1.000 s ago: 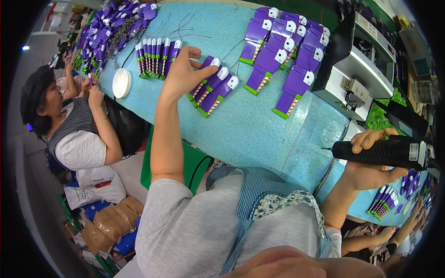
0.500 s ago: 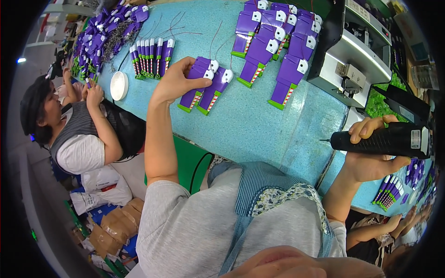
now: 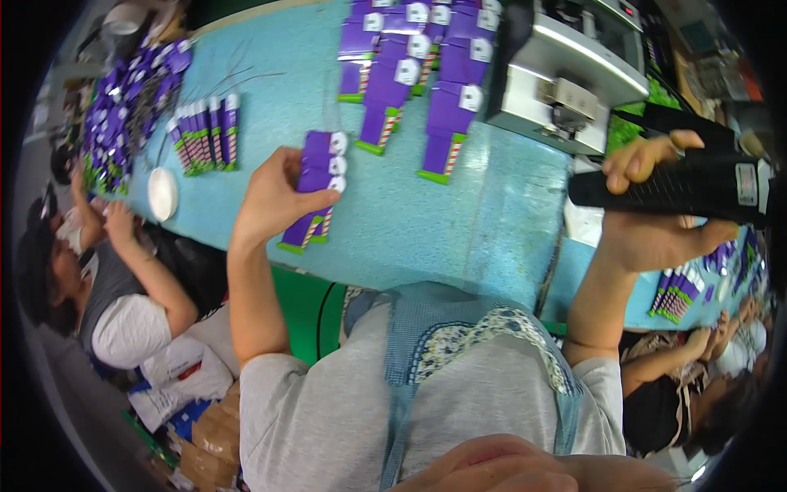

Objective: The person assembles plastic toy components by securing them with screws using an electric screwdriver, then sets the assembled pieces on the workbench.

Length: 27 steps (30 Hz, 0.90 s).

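Note:
Between the thumb and fingers of my left hand is a small set of purple plastic parts with white rounded ends, green tips and red-and-white striped edges. The parts overlap in a column over the blue table, and my fingers hide some of them. My right hand is wrapped round a black handheld power screwdriver, raised at the right and lying nearly level, its nose toward the left. No bit can be made out at its nose now. Larger purple parts of the same look lie in overlapping columns beyond my left hand.
A grey-and-black bench machine stands at the back right of the blue table. Toward the left are a row of narrow purple parts, a white dish and a heap of purple pieces. A co-worker sits at the left.
The view has shifted, so table things sit further left. The parts at my left hand, spread side by side before, now overlap in a column. My right hand keeps hold of the screwdriver.

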Motion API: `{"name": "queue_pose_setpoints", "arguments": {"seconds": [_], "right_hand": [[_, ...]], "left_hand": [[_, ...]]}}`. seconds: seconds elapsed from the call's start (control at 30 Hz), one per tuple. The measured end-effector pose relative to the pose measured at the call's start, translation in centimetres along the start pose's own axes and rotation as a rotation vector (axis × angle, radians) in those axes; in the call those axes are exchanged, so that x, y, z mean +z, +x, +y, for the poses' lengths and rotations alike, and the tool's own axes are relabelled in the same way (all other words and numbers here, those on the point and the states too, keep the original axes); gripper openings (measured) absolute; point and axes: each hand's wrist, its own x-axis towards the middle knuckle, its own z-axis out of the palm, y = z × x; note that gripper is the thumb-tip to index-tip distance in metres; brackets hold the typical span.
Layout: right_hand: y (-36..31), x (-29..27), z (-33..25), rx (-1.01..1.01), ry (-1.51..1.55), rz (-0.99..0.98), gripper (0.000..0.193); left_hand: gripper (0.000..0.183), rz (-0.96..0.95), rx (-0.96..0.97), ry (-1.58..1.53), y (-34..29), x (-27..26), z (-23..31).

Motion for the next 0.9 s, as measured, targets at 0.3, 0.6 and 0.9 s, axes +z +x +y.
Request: {"name": "queue_pose_setpoints", "arguments": {"seconds": [0.3,0.6,0.9], "right_hand": [[4.5,1.6,0.3,-0.161,0.063,-0.286,0.108],[1.0,3.1,-0.1,-0.092,-0.085,-0.175,0.098],[-1.0,3.1,-0.7,-0.080,-0.320,-0.341,0.094]], "left_hand": [[0.056,-0.350,0.098,-0.743,-3.6,7.8,4.9],[0.055,-0.611,-0.205,-1.192,-2.1,15.3,8.6],[0.056,-0.634,-0.256,-1.232,-2.7,16.2,9.6]]}}
